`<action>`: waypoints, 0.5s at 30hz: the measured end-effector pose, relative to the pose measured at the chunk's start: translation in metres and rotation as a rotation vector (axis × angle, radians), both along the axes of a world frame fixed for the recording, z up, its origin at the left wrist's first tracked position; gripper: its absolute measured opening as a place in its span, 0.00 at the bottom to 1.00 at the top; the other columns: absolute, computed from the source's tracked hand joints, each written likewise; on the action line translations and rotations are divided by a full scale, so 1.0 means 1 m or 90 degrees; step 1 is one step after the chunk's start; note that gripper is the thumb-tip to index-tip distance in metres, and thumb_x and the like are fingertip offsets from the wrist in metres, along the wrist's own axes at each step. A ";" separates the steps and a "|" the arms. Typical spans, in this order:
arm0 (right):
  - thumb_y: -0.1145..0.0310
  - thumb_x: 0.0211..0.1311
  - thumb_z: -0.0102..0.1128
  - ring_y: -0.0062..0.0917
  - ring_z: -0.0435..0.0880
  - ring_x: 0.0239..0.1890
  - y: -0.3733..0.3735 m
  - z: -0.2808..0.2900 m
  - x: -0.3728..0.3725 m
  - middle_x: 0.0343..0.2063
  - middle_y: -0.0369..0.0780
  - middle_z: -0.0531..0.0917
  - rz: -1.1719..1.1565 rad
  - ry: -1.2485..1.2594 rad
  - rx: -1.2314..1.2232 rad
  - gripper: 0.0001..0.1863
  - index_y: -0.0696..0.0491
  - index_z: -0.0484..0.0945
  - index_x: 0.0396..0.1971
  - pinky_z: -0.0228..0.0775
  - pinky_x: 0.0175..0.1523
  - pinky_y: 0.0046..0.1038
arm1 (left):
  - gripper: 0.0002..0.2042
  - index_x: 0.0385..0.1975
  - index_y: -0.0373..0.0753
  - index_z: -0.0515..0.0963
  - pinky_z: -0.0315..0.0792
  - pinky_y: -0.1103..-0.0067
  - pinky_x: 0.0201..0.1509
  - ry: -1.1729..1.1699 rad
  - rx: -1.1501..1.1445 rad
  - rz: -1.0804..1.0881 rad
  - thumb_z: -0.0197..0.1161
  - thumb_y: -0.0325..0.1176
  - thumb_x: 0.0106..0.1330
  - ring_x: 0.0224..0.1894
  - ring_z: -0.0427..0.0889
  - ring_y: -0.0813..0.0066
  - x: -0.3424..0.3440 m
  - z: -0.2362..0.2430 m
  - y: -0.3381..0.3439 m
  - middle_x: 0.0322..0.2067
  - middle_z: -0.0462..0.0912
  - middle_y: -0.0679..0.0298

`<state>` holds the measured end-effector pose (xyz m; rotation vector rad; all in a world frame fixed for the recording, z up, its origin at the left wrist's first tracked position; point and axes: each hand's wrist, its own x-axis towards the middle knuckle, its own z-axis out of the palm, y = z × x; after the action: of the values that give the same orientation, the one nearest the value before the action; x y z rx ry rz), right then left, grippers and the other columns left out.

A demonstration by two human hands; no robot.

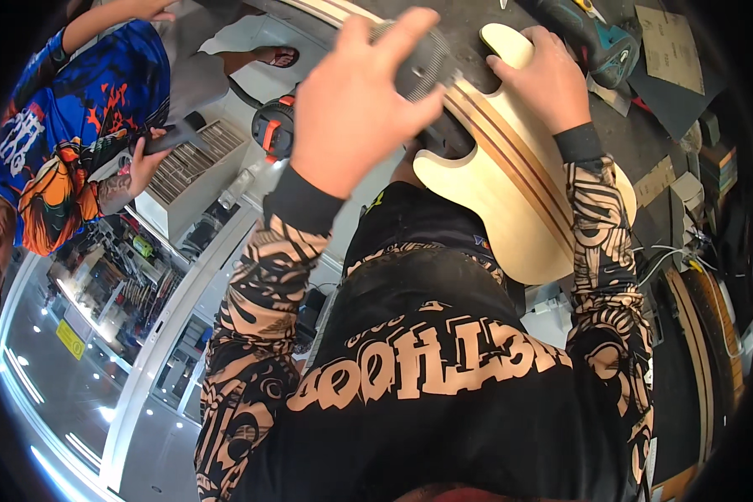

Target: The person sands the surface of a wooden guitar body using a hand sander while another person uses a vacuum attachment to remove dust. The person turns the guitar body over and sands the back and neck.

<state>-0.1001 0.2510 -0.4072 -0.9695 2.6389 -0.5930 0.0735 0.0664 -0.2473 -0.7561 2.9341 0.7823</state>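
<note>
A pale wooden guitar body [531,192] with brown stripes along its middle lies across the bench edge, close to my front. Its striped neck [330,8] runs off toward the top left. My left hand [356,100] is curled over a dark grey pad with a fine mesh-like surface [422,67], at the place where neck and body meet. Slight blur softens that hand and the pad, so the pad's exact kind is unclear. My right hand [548,79] grips the upper horn of the body [508,43], with its thumb and fingers closed around the edge.
On the dark bench [552,12] lie a teal and black power tool [611,50] and brown sandpaper sheets [673,50]. Cables [665,251] and wood strips [694,351] are at the right. A black and orange machine [274,130] stands left, near another person in a blue shirt [100,117].
</note>
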 end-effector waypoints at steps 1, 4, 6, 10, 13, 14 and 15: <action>0.44 0.56 0.77 0.48 0.89 0.51 0.001 0.001 -0.009 0.50 0.51 0.88 0.039 -0.055 0.031 0.36 0.54 0.83 0.57 0.82 0.56 0.46 | 0.33 0.68 0.51 0.80 0.82 0.61 0.47 -0.014 -0.007 0.034 0.77 0.43 0.60 0.44 0.87 0.45 -0.003 -0.004 -0.008 0.47 0.79 0.50; 0.46 0.55 0.76 0.49 0.92 0.46 -0.002 0.002 -0.022 0.44 0.53 0.90 0.059 -0.150 0.025 0.35 0.56 0.82 0.56 0.83 0.55 0.46 | 0.32 0.68 0.44 0.78 0.81 0.62 0.53 0.059 -0.031 0.054 0.76 0.42 0.62 0.49 0.86 0.44 -0.004 -0.015 -0.054 0.49 0.81 0.48; 0.48 0.55 0.76 0.49 0.92 0.46 -0.008 0.009 -0.026 0.43 0.54 0.90 0.073 -0.209 0.023 0.34 0.56 0.82 0.55 0.83 0.54 0.46 | 0.32 0.68 0.43 0.78 0.81 0.62 0.55 0.082 -0.080 0.052 0.76 0.41 0.62 0.50 0.86 0.44 -0.003 -0.021 -0.079 0.50 0.81 0.48; 0.55 0.53 0.75 0.49 0.92 0.45 -0.021 0.040 -0.022 0.41 0.53 0.91 0.162 -0.060 0.004 0.31 0.56 0.81 0.55 0.84 0.53 0.47 | 0.31 0.68 0.42 0.79 0.81 0.63 0.57 0.104 -0.028 0.086 0.75 0.40 0.63 0.53 0.86 0.45 -0.005 -0.006 -0.067 0.53 0.82 0.48; 0.58 0.54 0.74 0.48 0.91 0.45 -0.024 0.071 -0.012 0.40 0.51 0.90 0.186 0.007 0.018 0.28 0.56 0.79 0.53 0.84 0.51 0.47 | 0.36 0.70 0.61 0.78 0.84 0.62 0.54 0.089 -0.006 0.042 0.79 0.48 0.57 0.50 0.88 0.52 0.008 -0.022 -0.046 0.49 0.82 0.56; 0.59 0.54 0.74 0.48 0.91 0.45 -0.025 0.079 -0.008 0.39 0.51 0.90 0.205 0.030 0.007 0.28 0.56 0.78 0.53 0.84 0.50 0.47 | 0.36 0.70 0.61 0.78 0.85 0.63 0.53 0.090 0.012 0.034 0.79 0.48 0.57 0.50 0.89 0.52 0.008 -0.017 -0.031 0.50 0.82 0.56; 0.60 0.55 0.74 0.48 0.91 0.45 -0.027 0.089 -0.002 0.39 0.50 0.90 0.225 0.050 -0.005 0.27 0.56 0.78 0.52 0.84 0.49 0.47 | 0.36 0.70 0.62 0.78 0.85 0.63 0.52 0.090 0.028 0.026 0.79 0.48 0.57 0.50 0.89 0.52 0.012 -0.012 -0.025 0.51 0.82 0.56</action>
<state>-0.1017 0.2242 -0.3179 -1.4443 2.4435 -0.4891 0.0855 0.0414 -0.2588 -0.7908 3.0219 0.9379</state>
